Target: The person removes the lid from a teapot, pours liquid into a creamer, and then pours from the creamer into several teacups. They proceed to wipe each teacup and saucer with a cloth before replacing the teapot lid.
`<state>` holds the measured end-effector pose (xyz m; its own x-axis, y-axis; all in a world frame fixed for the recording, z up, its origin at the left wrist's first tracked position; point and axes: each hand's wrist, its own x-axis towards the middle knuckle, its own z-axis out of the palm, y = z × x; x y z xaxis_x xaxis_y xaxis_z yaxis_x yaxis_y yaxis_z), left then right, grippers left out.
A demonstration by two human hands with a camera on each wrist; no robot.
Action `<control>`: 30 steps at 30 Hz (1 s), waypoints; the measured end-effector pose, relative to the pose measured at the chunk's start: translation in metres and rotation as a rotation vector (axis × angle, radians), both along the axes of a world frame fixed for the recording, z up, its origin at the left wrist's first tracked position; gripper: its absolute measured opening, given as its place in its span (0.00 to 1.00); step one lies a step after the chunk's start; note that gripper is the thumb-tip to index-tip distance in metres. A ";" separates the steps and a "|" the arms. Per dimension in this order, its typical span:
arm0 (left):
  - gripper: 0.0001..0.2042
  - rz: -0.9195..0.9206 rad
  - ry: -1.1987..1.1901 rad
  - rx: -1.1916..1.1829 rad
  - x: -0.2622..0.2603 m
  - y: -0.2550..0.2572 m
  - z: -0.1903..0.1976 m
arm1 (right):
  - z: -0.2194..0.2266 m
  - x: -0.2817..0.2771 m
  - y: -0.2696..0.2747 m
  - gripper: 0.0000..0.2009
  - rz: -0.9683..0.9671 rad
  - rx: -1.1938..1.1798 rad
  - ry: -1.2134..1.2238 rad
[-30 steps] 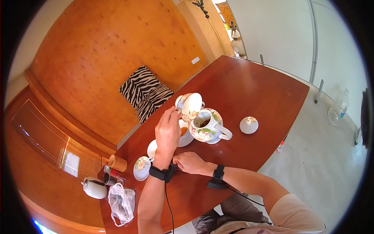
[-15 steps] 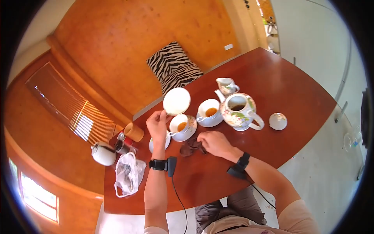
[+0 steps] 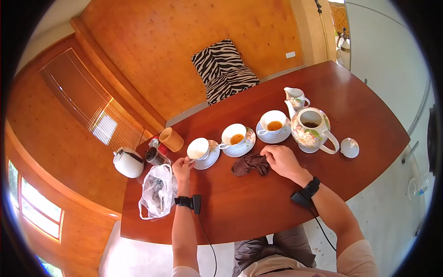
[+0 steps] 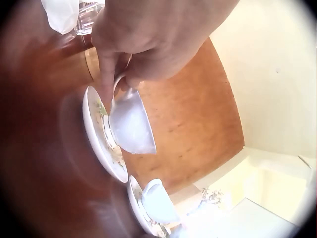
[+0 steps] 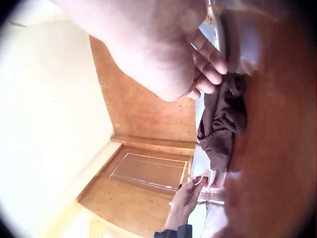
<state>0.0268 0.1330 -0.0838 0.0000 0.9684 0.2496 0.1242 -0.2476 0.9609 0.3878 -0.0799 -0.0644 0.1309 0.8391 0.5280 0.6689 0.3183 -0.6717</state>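
In the head view my left hand (image 3: 182,170) pinches the handle of the leftmost white cup (image 3: 198,149), which is on its floral saucer (image 3: 212,157). The left wrist view shows my left hand (image 4: 148,39) at that handle, the cup (image 4: 132,124) upright over the saucer (image 4: 99,134). My right hand (image 3: 282,161) rests beside a crumpled dark brown cloth (image 3: 249,165), fingertips at its edge. In the right wrist view the fingers of my right hand (image 5: 163,49) are loosely bent, near the cloth (image 5: 224,121). Two cups (image 3: 236,136) (image 3: 273,124) hold amber liquid.
A floral teapot (image 3: 308,138) without its lid stands at the right, the lid (image 3: 350,147) beside it and a small creamer (image 3: 296,98) behind. At the left are a wooden cup (image 3: 171,139), a plastic bag (image 3: 157,191), jars and a white pot (image 3: 128,162).
The left hand has brought the tilted cup from beside the teapot to the leftmost saucer, now upright. My right hand stays by the cloth. The head view has shifted left.
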 end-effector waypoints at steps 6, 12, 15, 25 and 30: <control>0.10 0.033 0.012 -0.023 -0.001 0.005 -0.011 | 0.001 0.000 0.000 0.05 -0.009 0.044 -0.027; 0.07 0.296 0.399 0.268 0.018 -0.027 0.020 | 0.000 0.001 0.001 0.05 -0.006 0.003 -0.019; 0.09 0.303 0.582 0.481 0.052 -0.050 0.030 | 0.004 -0.001 -0.002 0.07 -0.013 -0.028 -0.011; 0.06 -0.135 0.459 0.222 0.138 -0.040 0.012 | 0.002 0.000 -0.003 0.06 -0.009 0.036 -0.027; 0.06 -0.176 0.393 0.226 0.134 -0.027 0.005 | 0.000 -0.001 -0.003 0.05 0.007 0.058 -0.034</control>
